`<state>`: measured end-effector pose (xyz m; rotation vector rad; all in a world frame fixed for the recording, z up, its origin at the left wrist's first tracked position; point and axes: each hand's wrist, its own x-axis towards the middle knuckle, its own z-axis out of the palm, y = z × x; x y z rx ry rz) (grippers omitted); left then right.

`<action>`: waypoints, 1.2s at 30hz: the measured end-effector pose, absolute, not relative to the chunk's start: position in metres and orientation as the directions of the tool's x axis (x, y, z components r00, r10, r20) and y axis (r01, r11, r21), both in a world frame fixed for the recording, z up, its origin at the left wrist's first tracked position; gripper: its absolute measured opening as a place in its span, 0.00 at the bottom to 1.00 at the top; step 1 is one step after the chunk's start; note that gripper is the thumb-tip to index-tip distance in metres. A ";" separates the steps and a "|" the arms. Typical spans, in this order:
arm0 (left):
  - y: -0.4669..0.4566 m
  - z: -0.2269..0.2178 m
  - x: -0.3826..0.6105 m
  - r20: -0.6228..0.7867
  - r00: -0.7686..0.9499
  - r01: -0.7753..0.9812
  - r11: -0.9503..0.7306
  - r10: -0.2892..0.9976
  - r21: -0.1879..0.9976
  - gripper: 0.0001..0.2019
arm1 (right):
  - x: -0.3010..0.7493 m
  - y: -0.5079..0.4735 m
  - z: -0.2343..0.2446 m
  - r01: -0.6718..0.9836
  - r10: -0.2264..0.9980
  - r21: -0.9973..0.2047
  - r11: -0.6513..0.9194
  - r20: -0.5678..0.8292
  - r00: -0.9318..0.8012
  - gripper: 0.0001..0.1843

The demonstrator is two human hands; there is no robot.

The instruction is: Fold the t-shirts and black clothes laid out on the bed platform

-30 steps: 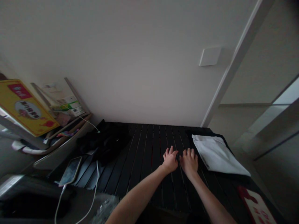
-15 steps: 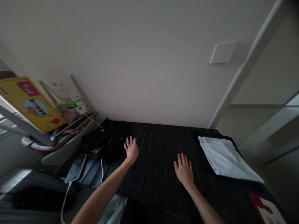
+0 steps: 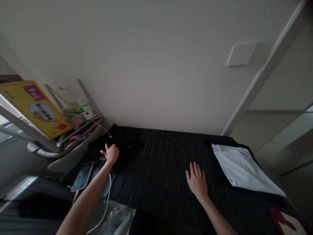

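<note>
My left hand [image 3: 111,153] is over a dark, bunched cloth [image 3: 128,143] at the left of the black slatted table [image 3: 158,176]. Some of its fingers are spread toward the left and the others look bent; nothing shows in them. Whether it touches the cloth is hard to make out. Palm down on the slats, my right hand [image 3: 197,181] lies open with its fingers stretched forward. A phone [image 3: 83,176] rests left of my left forearm. To the right of my right hand is a folded white cloth [image 3: 245,166] on top of something black.
A yellow printed box [image 3: 36,109] leans among items on a chair-like frame [image 3: 58,153] at left. White cables [image 3: 106,209] run near my left arm, beside clear plastic [image 3: 117,218]. A red-and-cream item [image 3: 288,222] is at lower right. The wall [image 3: 158,71] stands behind the table.
My left hand has moved left, from the bare slats to over the dark cloth. The right hand stays flat on the table. The view has shifted slightly.
</note>
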<state>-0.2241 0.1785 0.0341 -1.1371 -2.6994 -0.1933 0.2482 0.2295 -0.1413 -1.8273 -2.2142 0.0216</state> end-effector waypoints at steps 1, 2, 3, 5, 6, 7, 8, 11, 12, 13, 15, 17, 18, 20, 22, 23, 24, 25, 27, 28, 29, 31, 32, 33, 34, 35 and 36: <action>0.177 0.036 -0.229 0.217 -0.674 0.730 0.681 0.706 0.051 0.16 | 0.248 0.229 -0.141 0.962 0.966 -0.183 0.203 0.195 -0.167 0.35; 0.176 0.039 -0.232 0.209 -0.667 0.738 0.672 0.715 0.058 0.16 | 0.248 0.229 -0.140 0.963 0.967 -0.182 0.201 0.192 -0.165 0.35; 0.176 0.043 -0.233 0.212 -0.663 0.743 0.667 0.718 0.063 0.16 | 0.247 0.229 -0.139 0.964 0.968 -0.178 0.198 0.188 -0.164 0.35; 0.175 0.051 -0.233 0.226 -0.662 0.743 0.665 0.715 0.073 0.16 | 0.247 0.228 -0.137 0.968 0.970 -0.161 0.192 0.183 -0.162 0.35; 0.175 0.056 -0.230 0.236 -0.663 0.742 0.666 0.710 0.079 0.16 | 0.246 0.228 -0.136 0.970 0.970 -0.151 0.189 0.182 -0.161 0.36; 0.175 0.061 -0.227 0.248 -0.661 0.743 0.664 0.708 0.086 0.16 | 0.246 0.227 -0.135 0.972 0.970 -0.142 0.188 0.183 -0.160 0.35; 0.176 0.067 -0.221 0.263 -0.655 0.748 0.657 0.708 0.093 0.16 | 0.246 0.227 -0.134 0.973 0.970 -0.138 0.188 0.185 -0.161 0.35; 0.179 0.085 -0.193 0.321 -0.607 0.787 0.605 0.727 0.119 0.16 | 0.246 0.227 -0.133 0.969 0.967 -0.146 0.198 0.193 -0.168 0.35; 0.179 0.091 -0.179 0.339 -0.584 0.806 0.576 0.737 0.137 0.16 | 0.247 0.227 -0.133 0.967 0.965 -0.156 0.202 0.199 -0.170 0.35; 0.179 0.097 -0.162 0.358 -0.555 0.829 0.533 0.750 0.168 0.15 | 0.247 0.226 -0.134 0.963 0.963 -0.169 0.208 0.207 -0.172 0.35; 0.174 0.107 -0.123 0.357 -0.494 0.869 0.433 0.793 0.242 0.13 | 0.247 0.226 -0.134 0.955 0.960 -0.201 0.216 0.223 -0.170 0.35; 0.165 0.113 -0.080 0.338 -0.426 0.891 0.325 0.839 0.316 0.12 | 0.247 0.227 -0.135 0.948 0.960 -0.232 0.216 0.227 -0.163 0.36; 0.160 0.114 -0.058 0.324 -0.365 0.902 0.245 0.873 0.356 0.11 | 0.247 0.227 -0.135 0.947 0.962 -0.242 0.212 0.221 -0.158 0.36; 0.149 0.113 -0.019 0.270 -0.216 0.895 0.080 0.938 0.439 0.09 | 0.248 0.226 -0.136 0.947 0.967 -0.250 0.200 0.205 -0.150 0.36; 0.141 0.108 0.010 0.201 -0.030 0.853 -0.080 0.979 0.515 0.07 | 0.249 0.226 -0.136 0.944 0.964 -0.251 0.212 0.210 -0.161 0.35; 0.139 0.104 0.019 0.176 0.047 0.832 -0.136 0.983 0.539 0.07 | 0.250 0.226 -0.137 0.940 0.959 -0.256 0.227 0.225 -0.170 0.34; 0.138 0.100 0.025 0.160 0.096 0.818 -0.169 0.982 0.550 0.07 | 0.251 0.226 -0.137 0.932 0.953 -0.267 0.243 0.246 -0.178 0.34; 0.139 0.095 0.027 0.153 0.107 0.819 -0.174 0.982 0.547 0.09 | 0.252 0.226 -0.138 0.923 0.946 -0.286 0.256 0.271 -0.178 0.34; 0.144 0.082 0.021 0.164 0.026 0.859 -0.105 0.986 0.501 0.14 | 0.256 0.228 -0.139 0.899 0.938 -0.350 0.262 0.313 -0.151 0.33; 0.148 0.075 0.014 0.175 -0.040 0.887 -0.045 0.984 0.460 0.17 | 0.258 0.229 -0.140 0.882 0.936 -0.393 0.260 0.329 -0.129 0.33; 0.151 0.066 0.005 0.186 -0.107 0.913 0.022 0.977 0.408 0.20 | 0.260 0.230 -0.140 0.860 0.934 -0.439 0.260 0.340 -0.109 0.33; 0.155 0.048 -0.015 0.189 -0.232 0.943 0.173 0.954 0.285 0.25 | 0.263 0.232 -0.140 0.813 0.934 -0.520 0.262 0.347 -0.079 0.34; 0.156 0.038 -0.025 0.178 -0.292 0.942 0.250 0.940 0.223 0.27 | 0.264 0.231 -0.139 0.797 0.935 -0.543 0.264 0.346 -0.075 0.34; 0.156 0.029 -0.035 0.163 -0.348 0.932 0.322 0.923 0.168 0.30 | 0.264 0.230 -0.138 0.792 0.935 -0.548 0.268 0.345 -0.077 0.34; 0.155 0.021 -0.045 0.146 -0.396 0.916 0.380 0.907 0.124 0.31 | 0.263 0.229 -0.137 0.800 0.934 -0.533 0.275 0.347 -0.089 0.35; 0.153 0.013 -0.053 0.126 -0.429 0.903 0.420 0.895 0.092 0.33 | 0.260 0.226 -0.135 0.818 0.930 -0.500 0.286 0.350 -0.111 0.36; 0.151 0.007 -0.061 0.102 -0.443 0.896 0.438 0.890 0.069 0.35 | 0.256 0.223 -0.133 0.840 0.925 -0.453 0.299 0.354 -0.138 0.37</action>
